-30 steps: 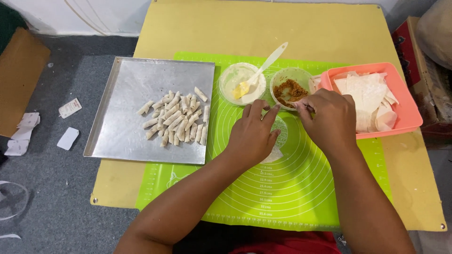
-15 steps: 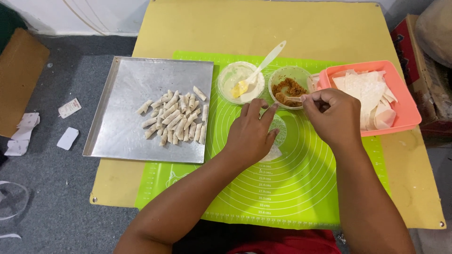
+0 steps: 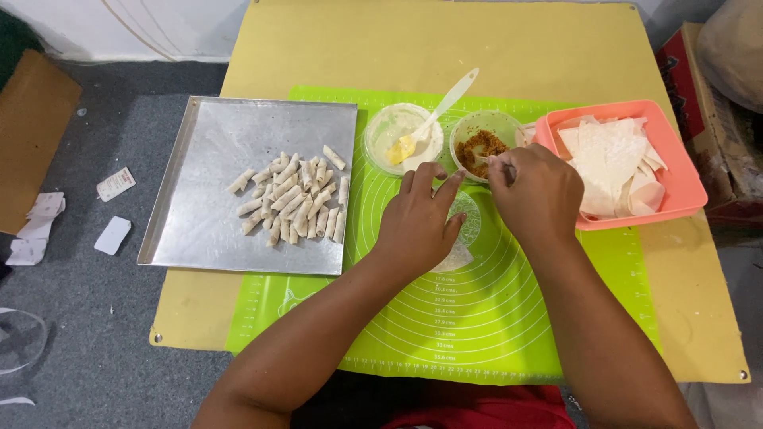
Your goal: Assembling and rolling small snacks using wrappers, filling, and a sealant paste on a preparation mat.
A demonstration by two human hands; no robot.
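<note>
- A person works at a yellow counter point(image 3: 509, 48) covered in part by a bright green silicone mat point(image 3: 445, 326) printed with rings.
- The left hand point(image 3: 417, 226) lies flat on a thin white pastry wrapper point(image 3: 459, 256) at the middle of the mat, fingers spread and pressing it down; it grips nothing.
- The right hand point(image 3: 536, 191) is closed around a small spoon point(image 3: 486, 160), whose tip sits at the near rim of a green bowl of brown filling point(image 3: 481, 147).
- Just left of that bowl stands a pale bowl point(image 3: 385, 131) holding a white brush point(image 3: 441, 107) with a yellow tip.
- A pink tray point(image 3: 683, 187) of stacked white wrappers point(image 3: 608, 163) sits to the right, touching the back of the right hand's knuckles or just beside them; which cannot be told.
- A square metal baking tray point(image 3: 207, 230) on the left carries a cluster of small rolled pastries point(image 3: 294, 199).
- Scraps of white paper point(image 3: 36, 230) lie on the grey floor beside the counter.
</note>
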